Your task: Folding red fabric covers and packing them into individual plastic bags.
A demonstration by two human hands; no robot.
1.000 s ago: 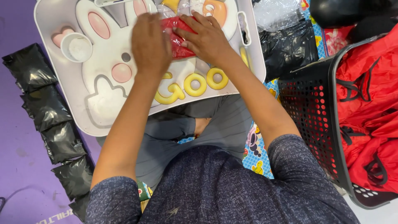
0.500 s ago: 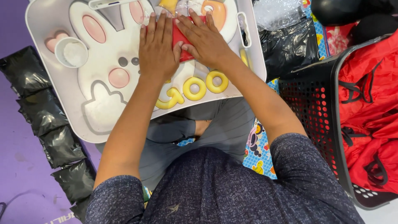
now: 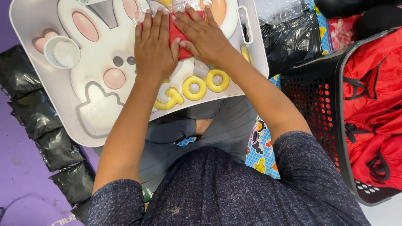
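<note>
Both hands lie flat, palms down, on a red packet [image 3: 181, 35] at the far middle of a lap tray [image 3: 50, 104]. Left hand [image 3: 154, 48] is open with fingers straight and close together, covering the packet's left part; right hand [image 3: 201, 35] is likewise open and pressed down, its thumb and fingers spread over the packet's right part, so neither hand grips anything. Only one view is supplied, from the head camera. Count: one tray, one small white cup [image 3: 63, 52], one basket [image 3: 318, 96], and five black plastic bags [image 3: 39, 125] visible in a row along the tray's left side on the purple mat [image 3: 16, 175]. Another black bag [image 3: 291, 39] lies beyond the tray's right edge, with a clear crumpled bag [image 3: 280, 8] just above it. Containers: the basket is black with a perforated wall, stands to the person's right, and holds red cloth items [image 3: 377, 104] with black straps. The cup sits on the tray's left part, apart from the hands; its contents cannot be told. The packet shows as a flat red piece under a thin clear wrapping, mostly hidden by the hands, with a strip visible between them. The tray is pale grey with a cartoon rabbit and yellow shapes printed on it, and rests across the person's lap.
</note>
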